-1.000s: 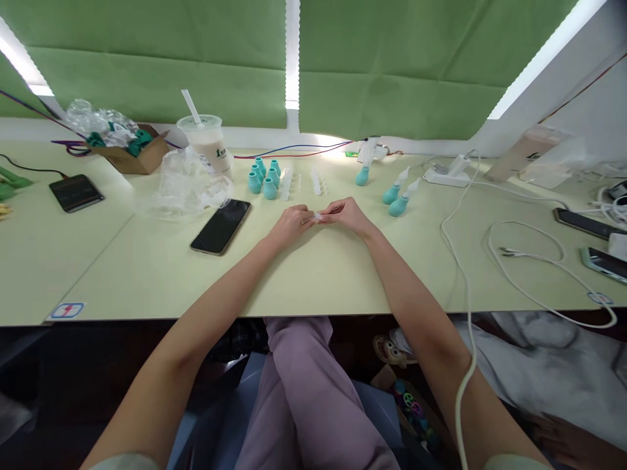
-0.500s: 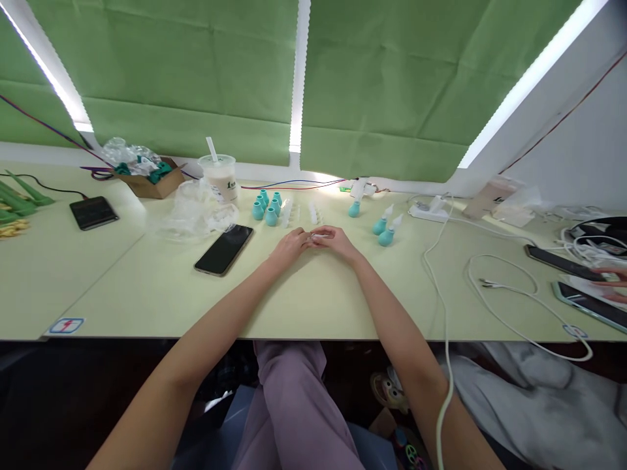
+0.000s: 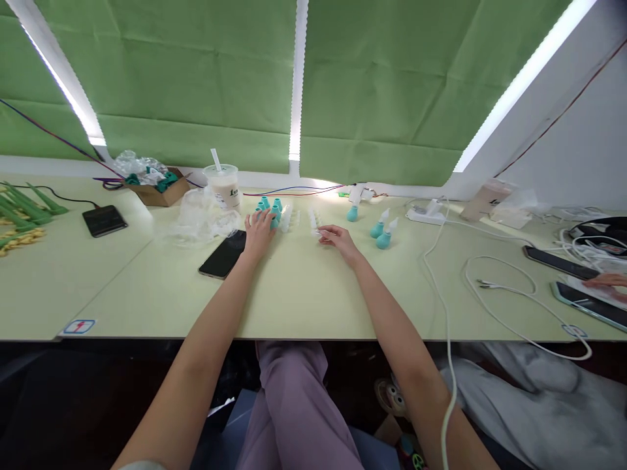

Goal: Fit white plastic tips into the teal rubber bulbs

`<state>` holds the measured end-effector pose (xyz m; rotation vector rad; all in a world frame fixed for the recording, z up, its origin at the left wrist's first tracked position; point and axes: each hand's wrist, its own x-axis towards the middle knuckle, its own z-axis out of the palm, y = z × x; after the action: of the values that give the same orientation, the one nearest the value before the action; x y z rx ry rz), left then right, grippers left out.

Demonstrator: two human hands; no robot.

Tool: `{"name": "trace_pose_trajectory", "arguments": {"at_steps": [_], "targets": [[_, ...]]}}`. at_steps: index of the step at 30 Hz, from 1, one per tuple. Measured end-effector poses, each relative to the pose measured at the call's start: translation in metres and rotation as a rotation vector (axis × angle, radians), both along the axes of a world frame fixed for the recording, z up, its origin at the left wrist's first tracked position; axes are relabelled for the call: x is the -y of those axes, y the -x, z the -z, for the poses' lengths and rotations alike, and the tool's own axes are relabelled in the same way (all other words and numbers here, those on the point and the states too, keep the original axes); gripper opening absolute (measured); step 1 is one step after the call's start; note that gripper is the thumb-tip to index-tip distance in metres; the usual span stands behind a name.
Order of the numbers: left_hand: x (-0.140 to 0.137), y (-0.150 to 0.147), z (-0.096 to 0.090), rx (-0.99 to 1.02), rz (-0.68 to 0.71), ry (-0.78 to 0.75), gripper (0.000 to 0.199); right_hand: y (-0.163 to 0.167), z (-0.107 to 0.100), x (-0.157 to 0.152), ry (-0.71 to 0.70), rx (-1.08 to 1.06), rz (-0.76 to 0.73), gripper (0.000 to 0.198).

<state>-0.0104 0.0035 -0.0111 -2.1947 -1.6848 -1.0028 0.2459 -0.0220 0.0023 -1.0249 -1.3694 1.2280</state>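
My left hand (image 3: 258,236) is over the front of a cluster of teal rubber bulbs (image 3: 277,210), fingers spread and touching the nearest ones; its fingertips partly hide them. With thumb and fingers pinched, my right hand (image 3: 339,240) holds a small translucent plastic nozzle (image 3: 321,235), mostly covered by the fingers. Just beyond it lies a short row of clear nozzles (image 3: 313,219), and another row of clear plastic pieces (image 3: 287,219) is beside the bulbs. To the right, several teal bulbs with clear tips (image 3: 383,240) stand on the table.
A black phone (image 3: 223,256), a crumpled plastic bag (image 3: 191,219) and a drink cup (image 3: 225,189) are on the left, near a cardboard box (image 3: 161,194). White cables (image 3: 435,281) and a power strip (image 3: 426,215) lie on the right, where another person's hand (image 3: 607,282) touches a phone.
My hands have parted from being together at the middle. The left has moved left and forward onto the teal bulbs; the right stays near the clear nozzles.
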Motion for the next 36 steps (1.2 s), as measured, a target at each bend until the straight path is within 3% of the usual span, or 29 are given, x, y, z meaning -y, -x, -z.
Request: {"name": "trace_pose_trajectory", "arguments": {"at_steps": [3,7,10,16,20,22,26,32,36], "targets": [[-0.001,-0.002,-0.003,0.056,-0.008,0.014,0.030,0.000,-0.003,0.001,-0.004,-0.019,0.022,0.035],[-0.009,0.002,-0.003,0.300,0.031,0.061,0.039,0.000,-0.006,0.001,-0.019,-0.027,0.019,0.036],[-0.013,0.002,-0.006,0.461,0.075,0.082,0.029,0.001,-0.006,0.000,-0.045,-0.044,0.027,0.037],[-0.001,-0.016,-0.023,0.769,0.004,-0.148,0.027,0.001,-0.008,-0.003,-0.065,-0.133,0.095,0.036],[0.011,-0.022,-0.035,0.921,0.050,-0.257,0.027,0.001,-0.009,-0.003,-0.066,-0.149,0.093,0.036],[0.014,-0.024,-0.039,0.873,0.082,-0.216,0.025,0.001,-0.010,-0.002,-0.069,-0.152,0.090,0.037],[0.020,-0.038,-0.034,0.585,0.167,-0.067,0.023,0.003,-0.012,0.001,-0.081,-0.138,0.066,0.037],[0.034,-0.069,-0.012,0.189,0.497,0.210,0.015,0.006,-0.012,0.003,-0.210,-0.007,-0.024,0.036],[0.038,-0.071,-0.010,0.150,0.477,0.408,0.025,0.006,-0.011,0.002,-0.243,0.131,-0.043,0.031]]}}
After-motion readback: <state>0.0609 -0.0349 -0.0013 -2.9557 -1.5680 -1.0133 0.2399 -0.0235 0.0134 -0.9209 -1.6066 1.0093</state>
